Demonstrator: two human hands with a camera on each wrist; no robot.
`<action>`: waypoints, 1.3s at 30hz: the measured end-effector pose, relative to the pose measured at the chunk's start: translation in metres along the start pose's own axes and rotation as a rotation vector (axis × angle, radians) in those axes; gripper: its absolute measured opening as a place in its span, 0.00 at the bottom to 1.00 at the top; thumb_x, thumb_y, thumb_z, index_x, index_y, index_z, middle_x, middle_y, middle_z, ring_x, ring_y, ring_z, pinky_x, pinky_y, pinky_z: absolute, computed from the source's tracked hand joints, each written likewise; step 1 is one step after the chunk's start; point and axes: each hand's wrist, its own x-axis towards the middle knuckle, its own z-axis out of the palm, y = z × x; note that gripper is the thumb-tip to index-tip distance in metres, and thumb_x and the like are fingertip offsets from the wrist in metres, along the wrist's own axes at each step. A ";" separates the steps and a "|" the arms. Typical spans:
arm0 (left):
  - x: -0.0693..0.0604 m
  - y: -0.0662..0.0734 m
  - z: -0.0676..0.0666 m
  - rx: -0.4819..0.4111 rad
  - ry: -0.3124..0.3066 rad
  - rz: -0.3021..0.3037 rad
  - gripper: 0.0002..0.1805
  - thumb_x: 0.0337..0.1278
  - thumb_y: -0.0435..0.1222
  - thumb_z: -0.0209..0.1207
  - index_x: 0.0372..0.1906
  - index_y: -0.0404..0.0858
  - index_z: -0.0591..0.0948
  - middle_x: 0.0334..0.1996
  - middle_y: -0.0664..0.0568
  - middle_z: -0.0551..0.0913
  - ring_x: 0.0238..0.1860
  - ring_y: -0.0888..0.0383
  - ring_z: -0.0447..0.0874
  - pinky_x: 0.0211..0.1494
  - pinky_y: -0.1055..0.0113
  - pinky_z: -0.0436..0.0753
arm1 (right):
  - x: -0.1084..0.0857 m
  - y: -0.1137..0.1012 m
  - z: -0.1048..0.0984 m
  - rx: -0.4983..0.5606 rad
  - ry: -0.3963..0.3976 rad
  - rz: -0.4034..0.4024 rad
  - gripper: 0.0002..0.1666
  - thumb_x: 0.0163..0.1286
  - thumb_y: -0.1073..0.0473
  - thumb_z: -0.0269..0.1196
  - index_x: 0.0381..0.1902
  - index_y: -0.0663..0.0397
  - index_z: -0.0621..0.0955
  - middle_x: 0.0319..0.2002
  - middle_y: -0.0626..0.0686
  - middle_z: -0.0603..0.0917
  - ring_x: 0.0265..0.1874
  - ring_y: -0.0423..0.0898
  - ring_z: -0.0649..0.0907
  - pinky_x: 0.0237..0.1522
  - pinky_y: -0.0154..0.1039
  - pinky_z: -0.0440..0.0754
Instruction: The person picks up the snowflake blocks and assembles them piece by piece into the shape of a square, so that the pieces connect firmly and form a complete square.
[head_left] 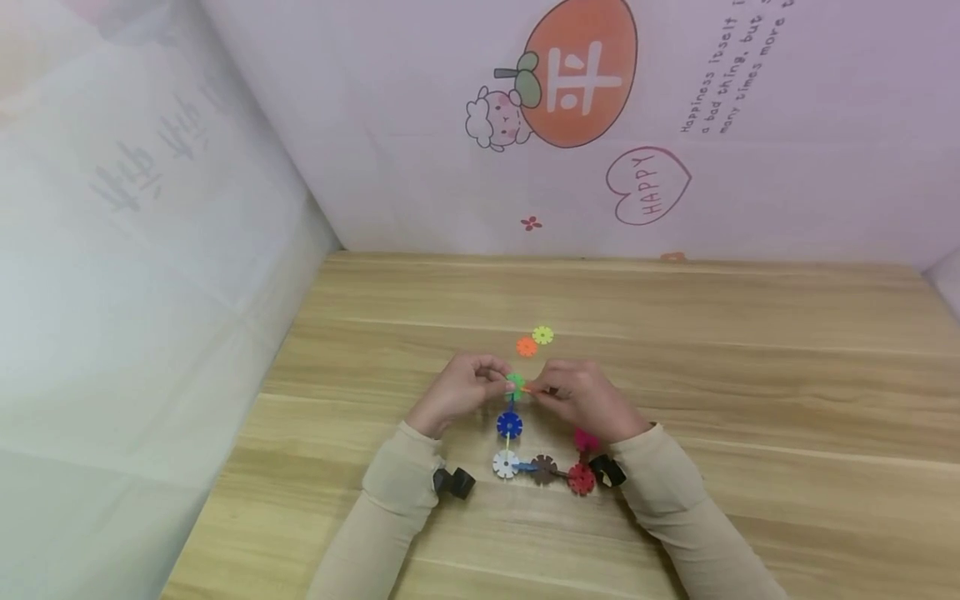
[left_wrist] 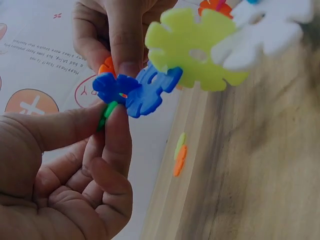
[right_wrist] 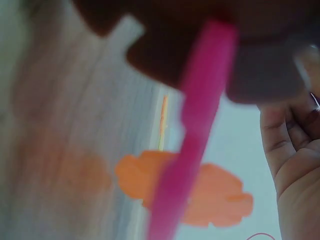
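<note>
My left hand (head_left: 463, 390) pinches a green notched disc (head_left: 514, 385) between thumb and fingers. Opposite it, my right hand (head_left: 581, 396) pinches an orange disc (left_wrist: 106, 66) edge-on against the green one; whether they are slotted together cannot be told. From the green disc hangs a chain of joined discs: blue (head_left: 510, 425), yellow (left_wrist: 192, 47), white (head_left: 506, 464), brown (head_left: 543, 469), red (head_left: 581, 479) and pink (head_left: 587, 439). In the right wrist view a pink disc's edge (right_wrist: 200, 105) and an orange disc (right_wrist: 215, 192) stand close to the camera, blurred.
A loose orange disc (head_left: 527, 347) and a yellow-green disc (head_left: 543, 335) lie side by side beyond the hands on the wooden table (head_left: 750, 400). A printed cloth (head_left: 420, 167) hangs behind the table's far edge, and a pale cloth (head_left: 150, 333) covers the left side.
</note>
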 end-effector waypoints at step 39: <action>-0.002 -0.001 0.000 0.027 -0.145 -0.010 0.22 0.52 0.46 0.71 0.52 0.46 0.85 0.47 0.58 0.87 0.38 0.57 0.86 0.43 0.66 0.76 | -0.015 0.038 -0.033 -0.051 -0.202 0.519 0.16 0.64 0.60 0.69 0.49 0.61 0.84 0.46 0.58 0.87 0.46 0.53 0.86 0.51 0.51 0.84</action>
